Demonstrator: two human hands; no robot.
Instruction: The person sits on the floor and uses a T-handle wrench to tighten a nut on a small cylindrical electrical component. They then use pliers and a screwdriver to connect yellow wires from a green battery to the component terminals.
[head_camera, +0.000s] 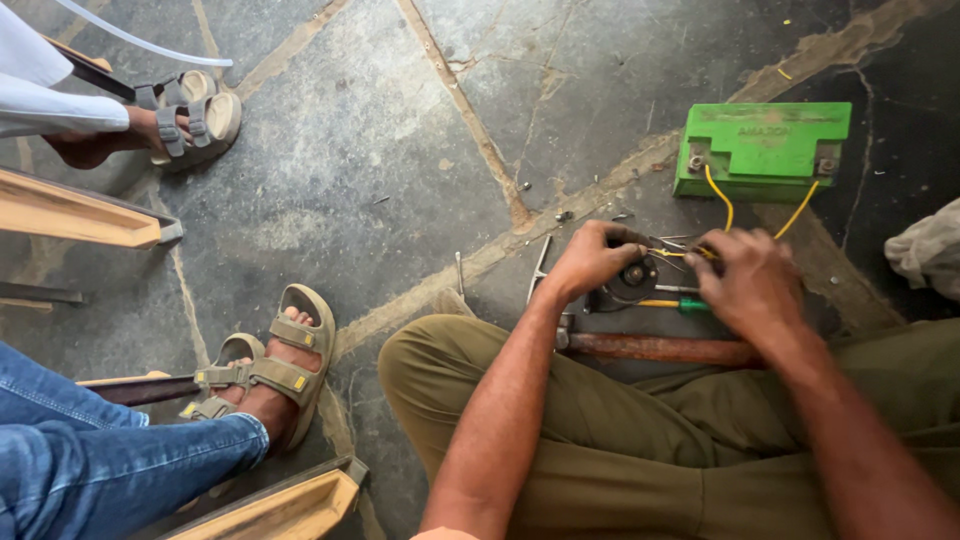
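Olive sandal (275, 370) sits at lower left. Right of centre, the left hand (592, 258) clasps a small round black part (632, 278); the right hand (748, 282) pinches yellow wires (718, 195) running to the green battery (762, 148) at upper right.

- right hand (752, 285) blurred – covers where the yellow wires (722, 200) end
- round dark part (632, 280) half hidden btwn hands
- grey cloth (925, 250) cut off at edge

Olive-green trousers (600, 450), bare forearms, a peach sleeve edge (445, 534) at the left elbow.
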